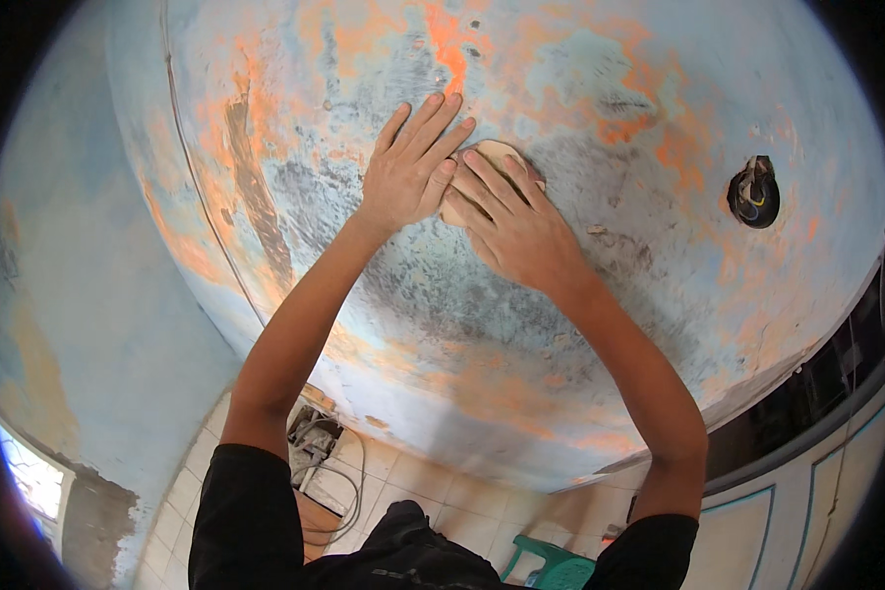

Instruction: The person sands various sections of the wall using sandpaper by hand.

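Note:
Both my arms reach up to a wall (442, 285) with worn light-blue paint, orange patches and dark grey scuffs. My left hand (405, 177) lies spread against it, fingers pointing up and apart, with its thumb close to the fingertips of the other hand. Under the fingers of my right hand (516, 211) is a tan, roundish piece of sandpaper (497, 150), pressed to the wall. Its edge shows above and to the left of those fingers; the side facing the wall is hidden.
A round hole with wires (754, 192) opens in the wall at right. A thin cable (179, 123) runs down the left side. Below, a grey cord (359, 487) coils by a wooden piece, and a green plastic stool (551, 562) stands on the tiled floor (467, 492). A panelled door (747, 531) is lower right.

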